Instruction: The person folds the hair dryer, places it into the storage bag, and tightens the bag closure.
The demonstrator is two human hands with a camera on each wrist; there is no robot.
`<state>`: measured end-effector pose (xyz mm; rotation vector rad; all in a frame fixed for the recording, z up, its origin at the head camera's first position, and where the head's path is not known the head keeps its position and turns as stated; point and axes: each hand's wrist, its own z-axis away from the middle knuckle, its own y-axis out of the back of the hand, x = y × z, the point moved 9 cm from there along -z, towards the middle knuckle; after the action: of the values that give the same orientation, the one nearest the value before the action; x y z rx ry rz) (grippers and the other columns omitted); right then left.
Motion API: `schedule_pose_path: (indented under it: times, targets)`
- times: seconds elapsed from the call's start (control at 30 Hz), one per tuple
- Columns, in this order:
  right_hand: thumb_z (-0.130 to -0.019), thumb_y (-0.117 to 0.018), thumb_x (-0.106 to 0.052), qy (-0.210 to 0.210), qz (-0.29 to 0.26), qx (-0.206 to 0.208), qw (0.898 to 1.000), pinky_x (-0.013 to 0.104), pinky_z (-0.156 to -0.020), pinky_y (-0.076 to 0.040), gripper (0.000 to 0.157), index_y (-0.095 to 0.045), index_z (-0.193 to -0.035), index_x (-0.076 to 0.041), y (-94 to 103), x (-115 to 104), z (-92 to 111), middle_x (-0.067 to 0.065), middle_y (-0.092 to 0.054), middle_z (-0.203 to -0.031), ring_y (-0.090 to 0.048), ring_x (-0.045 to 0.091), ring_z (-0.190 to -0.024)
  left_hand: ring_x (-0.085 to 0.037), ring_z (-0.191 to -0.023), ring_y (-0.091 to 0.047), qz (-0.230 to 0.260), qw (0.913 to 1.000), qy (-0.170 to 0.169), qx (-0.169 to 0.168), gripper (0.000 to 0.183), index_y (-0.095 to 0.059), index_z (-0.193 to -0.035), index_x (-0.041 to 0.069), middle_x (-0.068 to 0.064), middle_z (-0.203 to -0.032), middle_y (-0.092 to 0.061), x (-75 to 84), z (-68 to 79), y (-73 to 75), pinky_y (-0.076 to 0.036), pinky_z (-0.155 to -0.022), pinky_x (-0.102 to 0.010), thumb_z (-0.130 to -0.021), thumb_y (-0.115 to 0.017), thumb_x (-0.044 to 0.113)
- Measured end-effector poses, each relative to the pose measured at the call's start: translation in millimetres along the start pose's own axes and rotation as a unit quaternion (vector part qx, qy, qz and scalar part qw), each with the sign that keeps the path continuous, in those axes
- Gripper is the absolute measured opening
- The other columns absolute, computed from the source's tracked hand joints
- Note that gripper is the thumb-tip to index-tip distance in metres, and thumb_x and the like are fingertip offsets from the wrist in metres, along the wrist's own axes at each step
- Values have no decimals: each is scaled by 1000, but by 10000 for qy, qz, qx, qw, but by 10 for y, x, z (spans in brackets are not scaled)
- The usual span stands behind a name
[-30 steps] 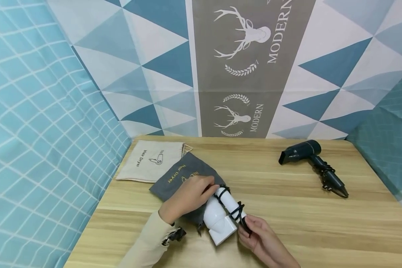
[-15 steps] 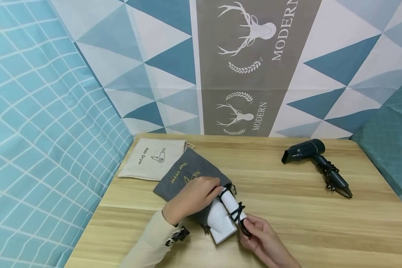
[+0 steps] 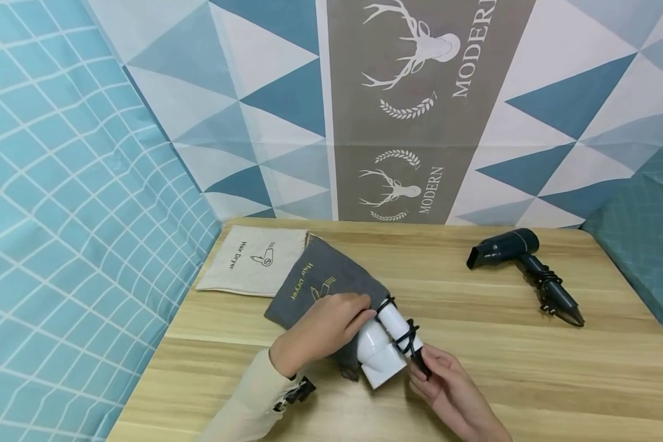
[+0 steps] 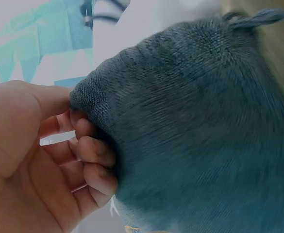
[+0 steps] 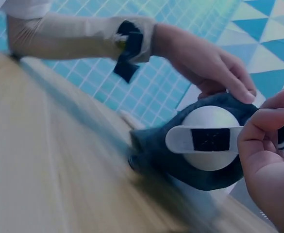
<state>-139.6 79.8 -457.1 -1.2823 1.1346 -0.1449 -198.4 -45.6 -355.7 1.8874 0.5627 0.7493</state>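
At near middle of table: white hair dryer, partly inside mouth of gray pouch; square nozzle outside, facing near edge.
Handle: alongside dryer body, wrapped with black cord.
Left hand grip: thumb and fingers closed together, pinching gray pouch by its rim.
Right hand grip: fingers curled, thumb against them, holding white hair dryer at black lower end; handle tip or cord, cannot tell.
Gray pouch: yellow "Hair Dryer" print, overlapping edge of cream pouch.
Cream pouch: flat, far left, black dryer print.
Dark hair dryer: far right, on its side, well apart from both hands, cord round handle.
Left sleeve: cream, dark strap at wrist.
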Motion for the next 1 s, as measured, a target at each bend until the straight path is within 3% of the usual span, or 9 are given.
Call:
schedule_pose_path:
  times: [0.1,0.2,0.37,0.5,0.67,0.8,1.0]
  targets:
    - [-99,-6,-12,205,-249,-248,9992,27,-63,-25,44,-36,-126,8,-33,-30,-2,4,-46,-82,-32,14,-61,-3,-51,-35,-174,9997,-160,10,22,-41,-76,21,10,-62,-37,73,4,6,-29,-44,-15,-96,-41,29]
    - [-99,-5,-10,263,-142,-362,9989,26,-64,-27,44,-36,-124,8,-66,-3,-14,4,-47,-83,-34,13,-63,-3,-52,-36,-343,9990,-271,69,19,-43,-78,21,10,-64,-37,118,13,5,-30,-44,-15,-95,-42,29]
    - [-99,-14,-5,15,618,-103,9980,22,-66,-40,37,-38,-124,8,-73,81,-32,3,-54,-86,-47,11,-71,-3,-56,-37,-406,9985,-301,216,16,-49,-84,21,10,-73,-39,156,14,-2,-32,-48,-15,-95,-43,30]
    - [-99,-19,-5,-184,1008,114,9947,21,-61,-40,35,-37,-126,8,-54,108,-38,2,-54,-83,-48,10,-70,-2,-58,-37,-340,9983,-434,213,15,-51,-87,21,9,-76,-39,232,7,-21,-33,-49,-14,-95,-41,30]
    - [-98,-8,-6,145,329,-322,9988,23,-60,-33,41,-43,-115,7,-111,70,-48,3,-49,-83,-41,12,-65,-1,-56,-37,-383,9982,-452,-80,18,-51,-85,22,11,-74,-39,296,18,-41,-32,-48,-14,-96,-40,32]
    - [-97,1,-8,401,-267,-819,9955,25,-57,-24,49,-45,-108,2,-183,63,-51,3,-43,-82,-30,12,-59,-1,-55,-37,-442,9979,-385,-261,19,-51,-82,21,11,-71,-39,312,36,-8,-32,-48,-15,-95,-42,32]
    - [-98,1,-14,154,-750,-736,9943,24,-60,-27,48,-42,-113,0,-166,158,-69,3,-44,-83,-31,11,-61,-2,-53,-37,-408,9980,-302,-367,19,-49,-79,21,10,-68,-39,295,44,-2,-30,-47,-15,-94,-44,31]
